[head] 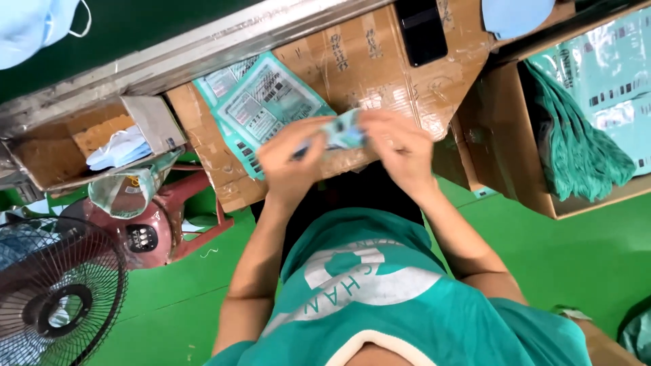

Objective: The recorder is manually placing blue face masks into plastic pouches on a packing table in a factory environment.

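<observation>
Both my hands are raised over a cardboard worktop (pixel 380 61) and meet on a small teal packet (pixel 344 130), which is blurred. My left hand (pixel 291 163) pinches its left end, and a thin blue strip sticks out by the fingers. My right hand (pixel 400 146) grips the packet's right end from above. Just left of my hands lies a stack of teal mailer bags with printed labels (pixel 261 102). My teal shirt fills the bottom of the view.
A black phone (pixel 420 30) lies on the worktop. An open cardboard box (pixel 536 196) on the right holds many teal bags. At left are a small box of pale face masks (pixel 122 149), a red stool (pixel 196 196), a fan (pixel 54 298) and the green floor.
</observation>
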